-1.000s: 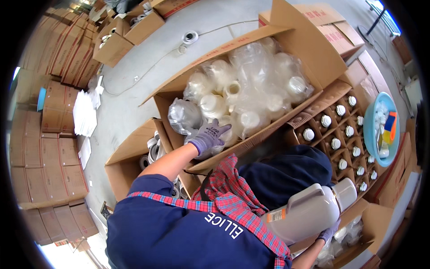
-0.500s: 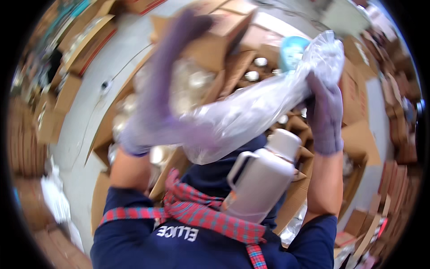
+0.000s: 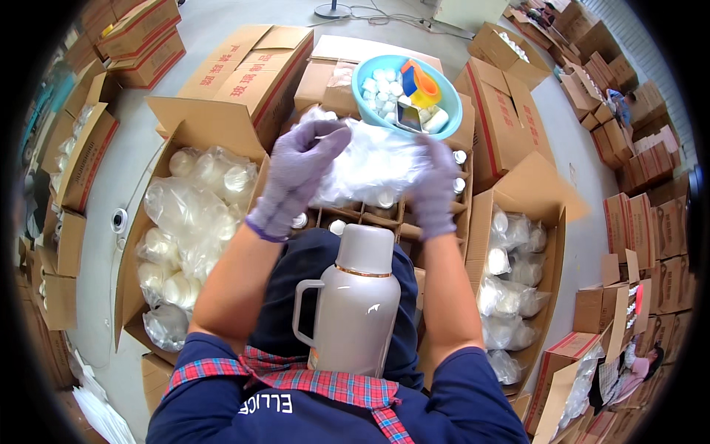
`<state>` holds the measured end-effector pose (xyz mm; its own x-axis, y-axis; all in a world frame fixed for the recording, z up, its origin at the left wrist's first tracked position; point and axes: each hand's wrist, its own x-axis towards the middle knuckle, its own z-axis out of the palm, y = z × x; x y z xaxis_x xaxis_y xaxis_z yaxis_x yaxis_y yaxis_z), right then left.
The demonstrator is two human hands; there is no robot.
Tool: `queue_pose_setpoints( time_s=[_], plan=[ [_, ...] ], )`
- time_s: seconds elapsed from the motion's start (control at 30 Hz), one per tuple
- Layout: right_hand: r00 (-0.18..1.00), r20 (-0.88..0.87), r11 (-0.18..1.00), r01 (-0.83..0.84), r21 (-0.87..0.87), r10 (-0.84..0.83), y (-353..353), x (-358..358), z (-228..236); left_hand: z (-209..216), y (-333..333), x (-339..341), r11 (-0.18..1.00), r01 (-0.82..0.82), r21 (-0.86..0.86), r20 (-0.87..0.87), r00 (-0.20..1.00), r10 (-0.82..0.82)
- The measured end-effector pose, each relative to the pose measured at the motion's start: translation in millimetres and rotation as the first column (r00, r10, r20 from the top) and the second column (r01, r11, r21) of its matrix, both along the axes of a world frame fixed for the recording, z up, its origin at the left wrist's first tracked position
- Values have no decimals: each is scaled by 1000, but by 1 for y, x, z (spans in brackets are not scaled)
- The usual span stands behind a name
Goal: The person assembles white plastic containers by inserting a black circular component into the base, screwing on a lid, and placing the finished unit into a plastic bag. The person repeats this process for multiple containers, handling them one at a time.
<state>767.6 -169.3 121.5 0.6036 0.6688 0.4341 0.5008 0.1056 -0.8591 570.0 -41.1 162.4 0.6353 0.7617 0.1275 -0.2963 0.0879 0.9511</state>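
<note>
A clear, crumpled plastic bag [image 3: 370, 164] is stretched between my hands, above a carton with cardboard dividers [image 3: 353, 212]. My left hand [image 3: 292, 174], in a pale purple glove, is closed on the bag's left end. My right hand [image 3: 435, 189], gloved alike and blurred, grips its right end. Upright in my lap stands a pale grey thermos jug [image 3: 353, 314] with a handle on its left side and a cup lid on top; neither hand touches it. White caps [image 3: 337, 226] show in several carton compartments, partly hidden by the bag and my hands.
An open carton [image 3: 133, 296] of bagged white pieces stands left; another open carton [image 3: 546, 296] of bagged pieces stands right. Beyond my hands, a blue basin [image 3: 360, 78] holds white caps, an orange-yellow object and a phone [image 3: 407, 117]. Closed cartons [image 3: 244, 70] stand behind.
Both hands have come lower and closer together, and the long bag is now bunched between them. The jug, tilted before, now stands upright in view. The view has steadied.
</note>
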Motion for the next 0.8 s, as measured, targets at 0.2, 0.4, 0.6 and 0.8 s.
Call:
queue_pose_setpoints(
  time_s=[0.2, 0.4, 0.6, 0.8],
  plan=[
    [942, 327, 992, 100, -75, -70, -53, -15, -56, -73, 14, -65, 781, 564, 269, -416, 799, -434],
    [913, -358, 961, -250, -116, 195, -93, -82, -66, -88, -43, -103, 967, 127, 222, -292, 955, -58],
    [943, -319, 982, -145, -125, 98, -138, -123, -41, -70, -86, -147, 512, 30, 859, -236, 909, 343],
    [1000, 6, 921, -21, -390, 25, -218, -186, -32, -72, -140, -211, 355, 127, 926, -248, 914, 320]
  ],
)
